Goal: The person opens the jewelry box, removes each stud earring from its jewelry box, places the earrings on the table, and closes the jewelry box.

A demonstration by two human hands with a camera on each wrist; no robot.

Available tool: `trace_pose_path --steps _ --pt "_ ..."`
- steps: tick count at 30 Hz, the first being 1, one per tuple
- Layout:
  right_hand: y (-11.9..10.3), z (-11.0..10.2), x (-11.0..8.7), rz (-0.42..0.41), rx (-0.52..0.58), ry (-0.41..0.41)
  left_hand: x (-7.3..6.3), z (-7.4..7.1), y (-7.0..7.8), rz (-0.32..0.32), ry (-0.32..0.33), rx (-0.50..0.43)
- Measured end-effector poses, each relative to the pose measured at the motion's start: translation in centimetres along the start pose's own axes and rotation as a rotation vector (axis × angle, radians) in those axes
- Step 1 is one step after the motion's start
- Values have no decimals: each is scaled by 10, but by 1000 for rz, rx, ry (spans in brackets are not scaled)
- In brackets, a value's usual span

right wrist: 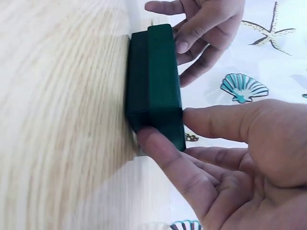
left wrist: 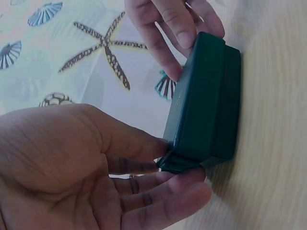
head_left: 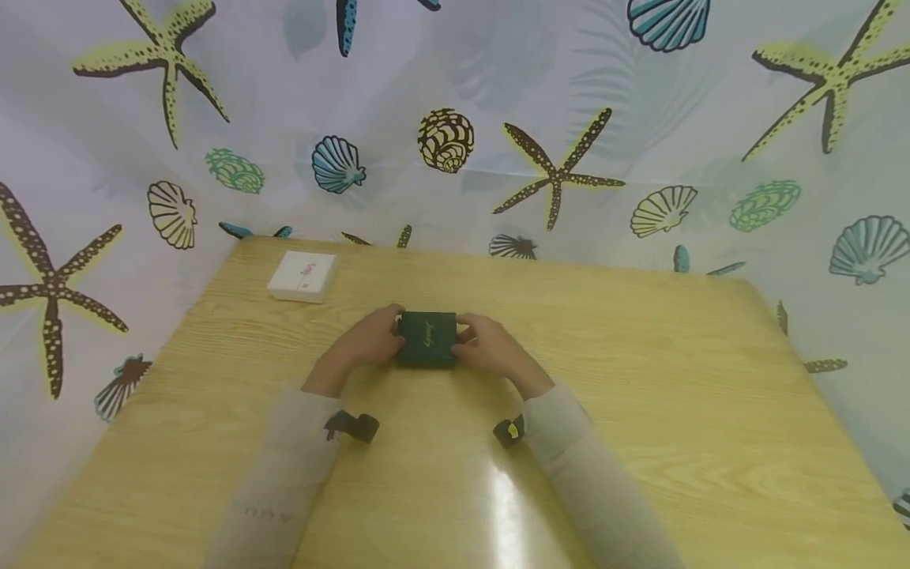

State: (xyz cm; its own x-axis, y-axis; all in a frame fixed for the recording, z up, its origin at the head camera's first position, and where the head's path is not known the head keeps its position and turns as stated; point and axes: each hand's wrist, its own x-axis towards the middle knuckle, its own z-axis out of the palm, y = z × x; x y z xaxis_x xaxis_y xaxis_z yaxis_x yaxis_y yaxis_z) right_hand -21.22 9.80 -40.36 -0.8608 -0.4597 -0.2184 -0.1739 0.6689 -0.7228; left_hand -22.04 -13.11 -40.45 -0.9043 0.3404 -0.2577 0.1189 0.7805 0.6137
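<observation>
A small dark green gift box with gold script on its lid sits on the wooden table between both hands. My left hand pinches the lid at its left end, thumb at the top edge and fingers lower down the side. At the opposite end, my right hand pinches it too, with the thumb on the lid's edge and a fingertip low against the end. Seen from both wrists, the lid is wider than the base, leaving a step along the side. The inside of the box is hidden.
A white box with pink-red print stands at the table's back left. Behind the wooden table hangs a white cloth printed with starfish and shells. Black straps circle both sleeved wrists.
</observation>
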Motion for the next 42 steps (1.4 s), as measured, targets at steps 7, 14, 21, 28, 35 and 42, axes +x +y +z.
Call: trace_pose_path --steps 7,14,21,28,35,42 --pt "0 -11 -19 17 -44 -9 -9 14 18 7 -11 -5" --pt "0 -15 -31 48 -108 -11 -17 25 31 -20 -23 -16" --pt "-4 -17 -38 63 -188 22 -22 30 30 -12 5 -19" --pt "-11 -26 -39 -23 -288 77 -25 24 10 14 -3 -56" --pt "-13 -9 -26 -206 -320 -92 -19 30 2 128 -82 -124" --pt "-14 1 -19 -173 -435 55 -18 28 8 95 -50 -79"
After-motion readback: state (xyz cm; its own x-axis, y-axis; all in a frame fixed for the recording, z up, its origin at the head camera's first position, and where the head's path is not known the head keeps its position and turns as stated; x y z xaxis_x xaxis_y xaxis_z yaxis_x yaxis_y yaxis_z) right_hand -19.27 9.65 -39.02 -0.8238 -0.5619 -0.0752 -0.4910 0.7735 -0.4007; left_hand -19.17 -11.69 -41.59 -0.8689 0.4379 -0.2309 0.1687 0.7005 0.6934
